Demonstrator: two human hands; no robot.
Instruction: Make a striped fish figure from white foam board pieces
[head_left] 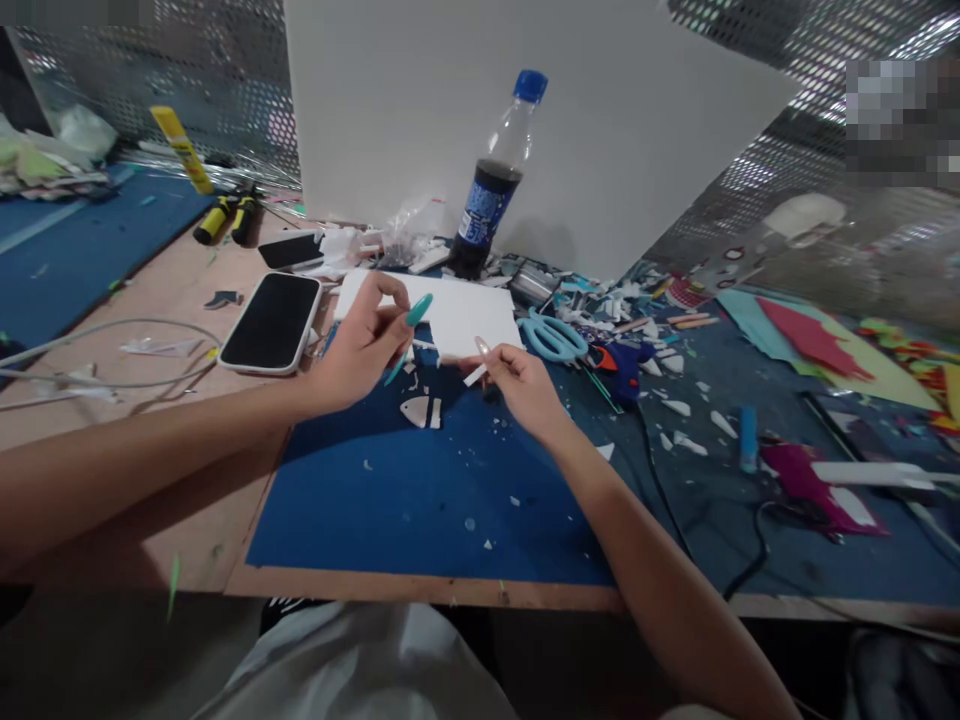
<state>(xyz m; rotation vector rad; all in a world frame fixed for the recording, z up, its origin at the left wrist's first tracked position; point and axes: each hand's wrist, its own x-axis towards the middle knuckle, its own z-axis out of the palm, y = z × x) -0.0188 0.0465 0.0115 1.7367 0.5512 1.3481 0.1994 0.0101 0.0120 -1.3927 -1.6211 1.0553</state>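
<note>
My left hand is raised over the blue mat, its index finger curled to the thumb in a pinch. Long teal nails show on it; whatever lies between the fingertips, if anything, is too small to make out. My right hand pinches a short white strip between thumb and finger. Behind both hands lies a flat white board. Just below them, a white fish-head-shaped piece rests on the mat, with a small white piece beside it.
Left of the mat lies a phone. A dark drink bottle stands behind the board. To the right are light-blue scissors, a blue glue gun with its cord, and many white scraps. A large white panel rises behind.
</note>
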